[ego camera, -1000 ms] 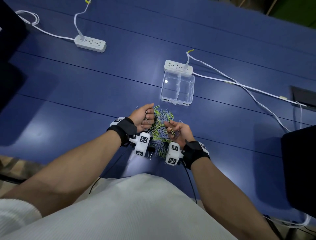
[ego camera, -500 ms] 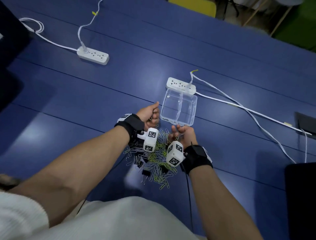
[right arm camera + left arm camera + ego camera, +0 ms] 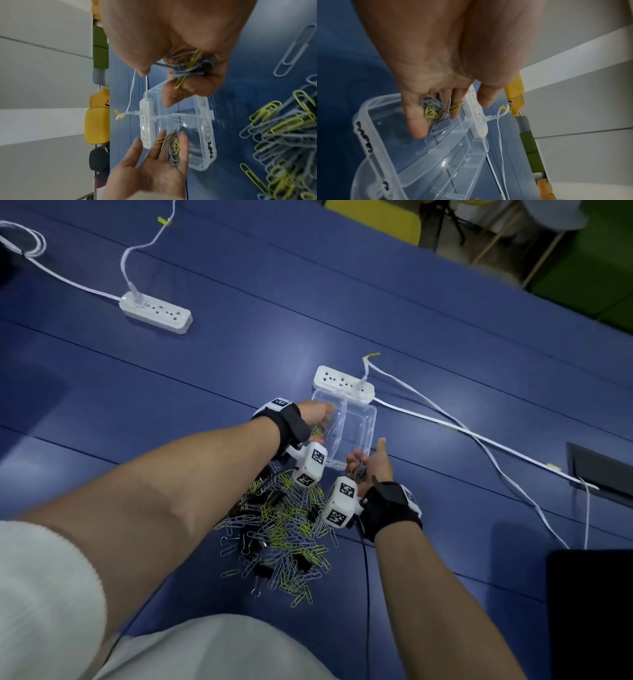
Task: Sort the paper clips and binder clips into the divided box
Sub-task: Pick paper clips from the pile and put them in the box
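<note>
A clear divided box stands on the blue table beyond a pile of grey and yellow-green paper clips mixed with black binder clips. My left hand hangs over the box's left compartment, fingers straight and tilted down. A bunch of paper clips lies on them, also seen from the right wrist. My right hand is at the box's near edge by the right compartment. Its fingers curl round a bundle of paper clips.
A white power strip lies right behind the box, its cable running off to the right. A second power strip sits far left. A dark floor-box hatch and a black object are at the right.
Both hands have left the pile and moved forward to the box, each carrying paper clips. The left hand has straightened its fingers over the left compartment.
</note>
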Action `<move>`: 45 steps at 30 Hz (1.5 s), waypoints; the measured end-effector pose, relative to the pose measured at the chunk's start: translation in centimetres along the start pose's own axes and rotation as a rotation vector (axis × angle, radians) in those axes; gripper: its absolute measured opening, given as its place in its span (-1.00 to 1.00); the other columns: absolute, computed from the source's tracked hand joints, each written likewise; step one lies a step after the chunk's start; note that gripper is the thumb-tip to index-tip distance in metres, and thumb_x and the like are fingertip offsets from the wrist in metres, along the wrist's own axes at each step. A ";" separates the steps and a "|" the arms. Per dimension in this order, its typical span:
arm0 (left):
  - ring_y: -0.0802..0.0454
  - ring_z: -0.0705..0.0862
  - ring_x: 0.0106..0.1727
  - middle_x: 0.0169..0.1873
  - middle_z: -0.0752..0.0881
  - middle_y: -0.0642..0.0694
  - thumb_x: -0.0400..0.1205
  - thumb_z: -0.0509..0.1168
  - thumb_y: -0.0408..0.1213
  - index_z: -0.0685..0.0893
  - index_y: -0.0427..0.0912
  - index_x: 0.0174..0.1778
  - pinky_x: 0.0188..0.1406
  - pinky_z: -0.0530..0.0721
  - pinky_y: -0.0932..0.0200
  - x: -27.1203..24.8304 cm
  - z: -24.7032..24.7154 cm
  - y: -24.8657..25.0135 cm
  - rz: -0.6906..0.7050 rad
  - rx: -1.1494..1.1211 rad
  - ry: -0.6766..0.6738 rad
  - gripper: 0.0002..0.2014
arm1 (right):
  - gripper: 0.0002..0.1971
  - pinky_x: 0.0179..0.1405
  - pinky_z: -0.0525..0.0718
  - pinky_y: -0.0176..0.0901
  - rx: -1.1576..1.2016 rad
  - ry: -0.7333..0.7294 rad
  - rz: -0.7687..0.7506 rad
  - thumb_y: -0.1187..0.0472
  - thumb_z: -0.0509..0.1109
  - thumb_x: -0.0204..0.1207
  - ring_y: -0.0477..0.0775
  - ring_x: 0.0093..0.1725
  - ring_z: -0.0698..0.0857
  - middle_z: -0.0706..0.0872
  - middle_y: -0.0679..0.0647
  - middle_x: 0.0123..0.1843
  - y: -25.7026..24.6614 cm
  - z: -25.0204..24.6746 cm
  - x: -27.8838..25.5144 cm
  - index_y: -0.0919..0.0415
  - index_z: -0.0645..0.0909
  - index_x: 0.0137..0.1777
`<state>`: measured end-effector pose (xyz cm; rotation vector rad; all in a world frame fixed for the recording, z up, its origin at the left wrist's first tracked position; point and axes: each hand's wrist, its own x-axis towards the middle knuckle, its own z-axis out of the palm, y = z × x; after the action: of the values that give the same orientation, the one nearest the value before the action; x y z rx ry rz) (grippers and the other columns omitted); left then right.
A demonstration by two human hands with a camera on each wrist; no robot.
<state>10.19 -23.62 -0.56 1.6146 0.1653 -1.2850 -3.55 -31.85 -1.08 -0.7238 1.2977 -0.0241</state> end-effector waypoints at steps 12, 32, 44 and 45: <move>-0.08 0.60 0.30 0.34 0.61 -0.18 0.73 -0.17 0.19 0.51 -0.11 0.43 0.25 0.52 -0.05 -3.0 -5.3 -0.2 0.080 -0.032 -0.167 -0.40 | -0.68 -0.38 0.64 -0.13 -0.137 -0.281 -0.051 0.04 0.05 0.69 0.18 -0.37 0.57 0.51 0.22 -0.29 -1.7 2.2 0.3 0.23 0.40 -0.19; 0.03 0.69 -0.02 -0.16 0.66 0.09 0.63 0.29 -0.12 0.68 0.02 0.06 0.07 0.67 0.11 -9.3 -6.3 -12.1 0.373 1.052 0.033 -0.86 | -0.83 -0.41 0.57 -0.24 -0.631 -0.097 -0.630 0.22 0.29 0.60 -0.06 -0.44 0.65 0.71 0.10 -0.35 3.8 -1.6 -3.6 0.19 0.70 -0.13; -0.11 0.44 0.30 0.27 0.48 -0.11 0.57 0.32 -0.09 0.56 -0.03 0.28 0.34 0.46 -0.11 -10.5 -2.5 -18.0 0.695 1.634 0.027 -0.64 | -0.66 0.11 0.64 -0.10 -1.306 -0.066 -0.611 0.13 0.53 0.30 0.01 -0.09 0.59 0.54 0.03 -0.01 14.9 -8.5 -6.0 0.01 0.66 0.10; -0.11 0.43 0.31 0.28 0.48 -0.11 0.57 0.31 -0.11 0.56 -0.03 0.29 0.34 0.45 -0.10 -10.6 -2.5 -18.1 0.706 1.653 0.032 -0.64 | -0.64 0.12 0.64 -0.08 -1.324 -0.058 -0.610 0.09 0.53 0.32 0.02 -0.07 0.59 0.51 0.01 0.02 15.1 -8.6 -6.3 -0.01 0.64 0.14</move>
<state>-4.21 -8.42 -3.47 2.5580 -1.7003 -0.6780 -18.61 -21.53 -3.89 -2.2039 0.8647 0.3929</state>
